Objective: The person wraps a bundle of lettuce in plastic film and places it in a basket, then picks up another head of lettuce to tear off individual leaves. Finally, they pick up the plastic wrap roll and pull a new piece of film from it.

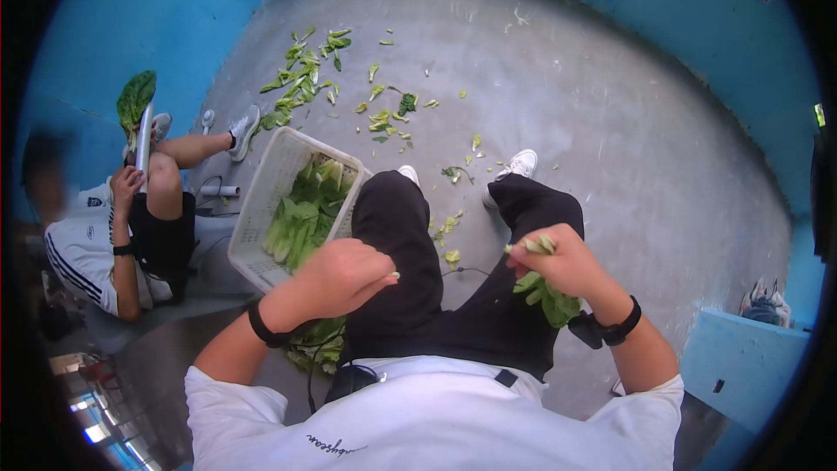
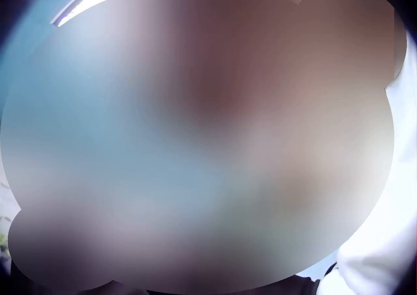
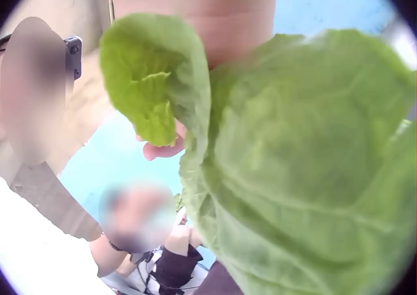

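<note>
In the head view my right hand [image 1: 567,266] grips a small bunch of leafy greens [image 1: 551,303] in front of my right thigh. Pale stems poke out above its fist, and the leaves hang below. Broad green leaves [image 3: 293,158] fill much of the right wrist view and hide most of that hand's fingers. Over my left thigh, the curled left hand [image 1: 336,279] pinches a small pale bit of stem [image 1: 395,276] between thumb and fingers. The left wrist view is blurred over nearly all its area and hides the left hand's work.
A white plastic crate [image 1: 248,240] with leafy greens [image 1: 301,214] stands by my left knee. More greens [image 1: 318,344] lie below my left forearm. Torn leaves [image 1: 301,74] litter the grey floor. To the left sits another person [image 1: 96,249] holding a leafy stalk [image 1: 137,100]. A blue box [image 1: 741,358] stands right.
</note>
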`<state>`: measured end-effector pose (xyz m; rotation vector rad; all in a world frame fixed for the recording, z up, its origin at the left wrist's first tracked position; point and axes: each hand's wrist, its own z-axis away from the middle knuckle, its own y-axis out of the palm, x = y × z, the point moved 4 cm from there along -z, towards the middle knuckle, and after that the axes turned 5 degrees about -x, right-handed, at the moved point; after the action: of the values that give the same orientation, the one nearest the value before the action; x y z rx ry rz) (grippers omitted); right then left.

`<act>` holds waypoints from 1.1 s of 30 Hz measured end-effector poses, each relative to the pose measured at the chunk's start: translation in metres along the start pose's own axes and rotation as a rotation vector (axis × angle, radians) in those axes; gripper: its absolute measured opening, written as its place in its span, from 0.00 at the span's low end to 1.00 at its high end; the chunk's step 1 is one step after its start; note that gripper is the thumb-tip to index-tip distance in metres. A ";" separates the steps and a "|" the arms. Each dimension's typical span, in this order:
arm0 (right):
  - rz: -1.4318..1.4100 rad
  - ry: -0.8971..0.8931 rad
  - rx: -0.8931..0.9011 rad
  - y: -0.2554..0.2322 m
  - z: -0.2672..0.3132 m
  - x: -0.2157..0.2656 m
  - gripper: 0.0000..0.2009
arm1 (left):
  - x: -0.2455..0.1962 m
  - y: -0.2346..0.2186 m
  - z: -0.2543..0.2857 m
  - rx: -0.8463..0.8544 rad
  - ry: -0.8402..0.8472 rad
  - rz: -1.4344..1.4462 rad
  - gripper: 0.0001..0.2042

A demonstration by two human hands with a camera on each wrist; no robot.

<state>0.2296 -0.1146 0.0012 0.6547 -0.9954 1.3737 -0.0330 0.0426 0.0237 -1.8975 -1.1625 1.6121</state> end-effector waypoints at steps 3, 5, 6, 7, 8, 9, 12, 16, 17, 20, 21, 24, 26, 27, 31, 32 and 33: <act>-0.105 0.061 -0.208 -0.010 -0.032 0.001 0.16 | 0.010 0.012 -0.004 -0.045 -0.317 0.387 0.12; -0.275 0.122 -0.305 -0.018 -0.047 0.001 0.17 | 0.016 0.023 -0.004 -0.036 -0.490 0.593 0.15; -0.325 0.103 -0.329 -0.019 -0.051 0.002 0.18 | 0.019 0.028 -0.004 -0.034 -0.578 0.696 0.16; -0.376 0.084 -0.350 -0.019 -0.055 0.002 0.19 | 0.022 0.034 -0.004 -0.059 -0.630 0.852 0.16; -0.427 0.068 -0.369 -0.019 -0.059 0.002 0.20 | 0.026 0.041 -0.004 -0.085 -0.683 1.011 0.16; -0.428 0.050 -0.385 -0.018 -0.061 0.002 0.20 | 0.027 0.048 -0.004 -0.110 -0.737 1.172 0.16; -0.409 -0.008 -0.449 -0.018 -0.064 0.001 0.19 | 0.024 0.056 -0.009 -0.216 -0.693 1.370 0.15; -0.403 -0.037 -0.457 -0.012 -0.063 0.000 0.14 | 0.015 0.063 -0.011 -0.174 -0.671 1.649 0.13; -0.414 -0.029 -0.440 -0.009 -0.059 0.001 0.13 | 0.012 0.064 -0.013 -0.181 -0.679 1.628 0.14; -0.452 0.006 -0.336 0.008 -0.041 0.006 0.11 | 0.000 0.064 -0.013 -0.158 -0.633 1.621 0.17; -0.454 0.024 -0.302 0.012 -0.035 0.007 0.11 | -0.003 0.061 -0.013 -0.141 -0.648 1.567 0.17; -0.457 -0.055 -0.191 0.027 -0.025 0.014 0.10 | -0.010 0.053 -0.016 -0.086 -0.634 1.440 0.20; -0.444 -0.078 -0.166 0.039 -0.016 0.023 0.11 | -0.014 0.048 -0.018 -0.122 -0.601 1.374 0.22; -0.410 -0.091 -0.131 0.043 -0.012 0.020 0.09 | -0.017 0.046 -0.020 -0.138 -0.580 1.340 0.23; -0.333 -0.121 -0.155 0.051 0.003 0.023 0.05 | -0.023 0.050 -0.025 -0.128 -0.597 1.382 0.27; -0.333 -0.117 -0.153 0.052 0.007 0.023 0.05 | -0.027 0.052 -0.026 -0.112 -0.605 1.385 0.28; -0.360 -0.097 -0.152 0.052 0.012 0.024 0.06 | -0.030 0.055 -0.027 -0.094 -0.608 1.388 0.29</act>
<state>0.1744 -0.1060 0.0192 0.7497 -0.9921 0.9503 0.0111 -0.0073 0.0089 -2.5108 0.1945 2.9590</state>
